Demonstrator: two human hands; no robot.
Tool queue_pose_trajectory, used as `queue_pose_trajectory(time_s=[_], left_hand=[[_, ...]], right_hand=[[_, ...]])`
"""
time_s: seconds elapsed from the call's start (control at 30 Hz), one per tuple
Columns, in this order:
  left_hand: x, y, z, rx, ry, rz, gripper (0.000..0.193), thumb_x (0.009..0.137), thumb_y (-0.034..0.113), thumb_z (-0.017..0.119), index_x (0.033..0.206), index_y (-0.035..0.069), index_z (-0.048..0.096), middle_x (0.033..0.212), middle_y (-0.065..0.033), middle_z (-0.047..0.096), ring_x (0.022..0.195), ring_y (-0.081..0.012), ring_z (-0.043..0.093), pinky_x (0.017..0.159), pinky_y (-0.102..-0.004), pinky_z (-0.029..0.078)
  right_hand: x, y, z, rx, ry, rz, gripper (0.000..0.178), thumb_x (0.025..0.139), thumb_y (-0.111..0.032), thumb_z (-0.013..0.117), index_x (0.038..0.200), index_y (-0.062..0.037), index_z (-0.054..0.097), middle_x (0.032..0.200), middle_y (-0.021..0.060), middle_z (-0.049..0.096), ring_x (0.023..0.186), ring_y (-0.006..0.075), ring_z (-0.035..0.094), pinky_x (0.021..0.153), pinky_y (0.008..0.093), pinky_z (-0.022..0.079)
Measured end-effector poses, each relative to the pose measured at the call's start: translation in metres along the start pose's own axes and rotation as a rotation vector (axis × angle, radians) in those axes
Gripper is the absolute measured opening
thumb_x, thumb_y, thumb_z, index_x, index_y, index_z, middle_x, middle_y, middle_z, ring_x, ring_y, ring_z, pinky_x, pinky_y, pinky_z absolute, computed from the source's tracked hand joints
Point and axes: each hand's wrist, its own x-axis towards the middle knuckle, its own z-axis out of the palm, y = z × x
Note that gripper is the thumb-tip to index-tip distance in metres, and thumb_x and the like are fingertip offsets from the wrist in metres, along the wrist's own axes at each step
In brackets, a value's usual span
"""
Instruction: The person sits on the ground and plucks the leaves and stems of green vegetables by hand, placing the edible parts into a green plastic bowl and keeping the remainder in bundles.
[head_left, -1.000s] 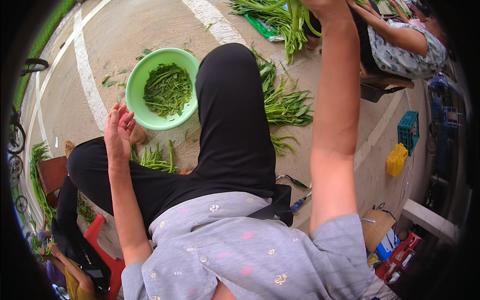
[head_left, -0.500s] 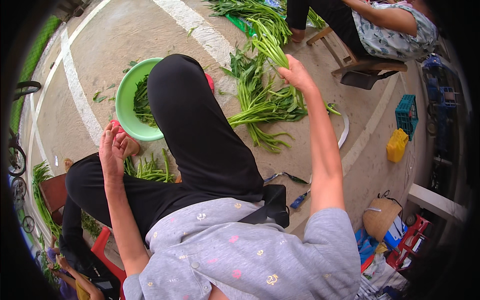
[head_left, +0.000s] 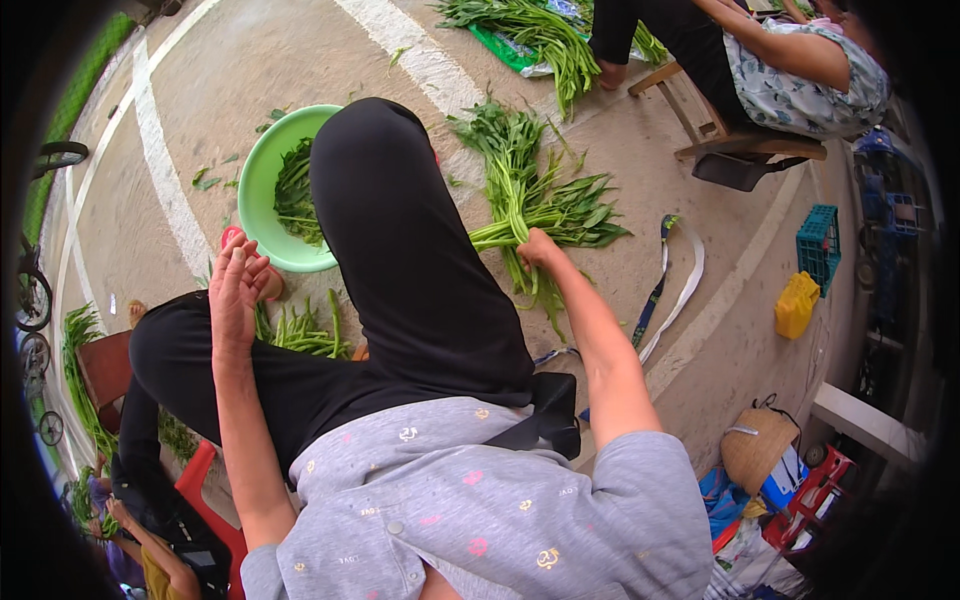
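My right hand (head_left: 538, 249) is closed around the stems of a bunch of long-stemmed leafy greens (head_left: 508, 185), which look like water spinach. The bunch rests over other greens (head_left: 585, 213) on the ground, right of my raised knee, its leaves pointing away from me. Above my left thigh, my left hand (head_left: 237, 292) is raised with its fingers loosely bent and apart, and nothing shows in it. Just beyond that hand stands a light green basin (head_left: 256, 215) with loose leaves (head_left: 297, 195) inside. Cut green stems (head_left: 308, 328) lie between my legs, partly hidden.
At the far right a person (head_left: 790, 75) sits on a wooden chair (head_left: 740, 140), near more greens (head_left: 540, 40). A strap (head_left: 688, 270) loops on the ground to the right. Farther right are a teal crate (head_left: 818, 245), a yellow container (head_left: 796, 306) and a straw hat (head_left: 758, 450).
My right hand has come nearer and lower, bringing the bunch from the far pile down onto the greens beside my knee. My left hand stays nearly in place.
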Motion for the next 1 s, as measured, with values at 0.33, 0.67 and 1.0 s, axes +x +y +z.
queue_pose_trajectory(time_s=[0.33, 0.67, 1.0], left_hand=[[-0.001, -0.003, -0.002, 0.052, -0.038, -0.003, 0.037, 0.089, 0.02, 0.051, 0.121, 0.004, 0.043, 0.11, -0.0069, 0.051, 0.085, -0.0101, 0.056, 0.073, -0.0209, 0.044], [-0.004, -0.001, 0.005, 0.031, -0.055, -0.019, 0.038, 0.088, 0.017, 0.053, 0.121, 0.002, 0.042, 0.107, -0.0073, 0.049, 0.081, -0.0098, 0.055, 0.064, -0.02, 0.043], [-0.013, 0.023, -0.011, 0.066, 0.055, 0.106, 0.04, 0.088, 0.02, 0.052, 0.122, 0.002, 0.041, 0.109, -0.0061, 0.05, 0.088, -0.0108, 0.053, 0.074, -0.0228, 0.043]], right_hand=[[0.014, 0.015, 0.034, -0.046, 0.11, 0.037, 0.032, 0.066, -0.02, 0.062, 0.085, 0.0059, 0.057, 0.078, 0.0195, 0.061, 0.067, 0.0271, 0.062, 0.059, 0.0366, 0.049], [0.009, 0.032, 0.016, -0.159, 0.144, 0.085, 0.061, 0.05, -0.047, 0.076, 0.084, 0.0025, 0.063, 0.084, 0.0163, 0.063, 0.079, 0.0267, 0.061, 0.07, 0.0356, 0.047], [0.001, 0.002, -0.019, -0.212, 0.162, -0.195, 0.054, 0.059, -0.043, 0.074, 0.087, 0.0026, 0.063, 0.073, 0.0124, 0.062, 0.062, 0.0193, 0.058, 0.057, 0.0335, 0.046]])
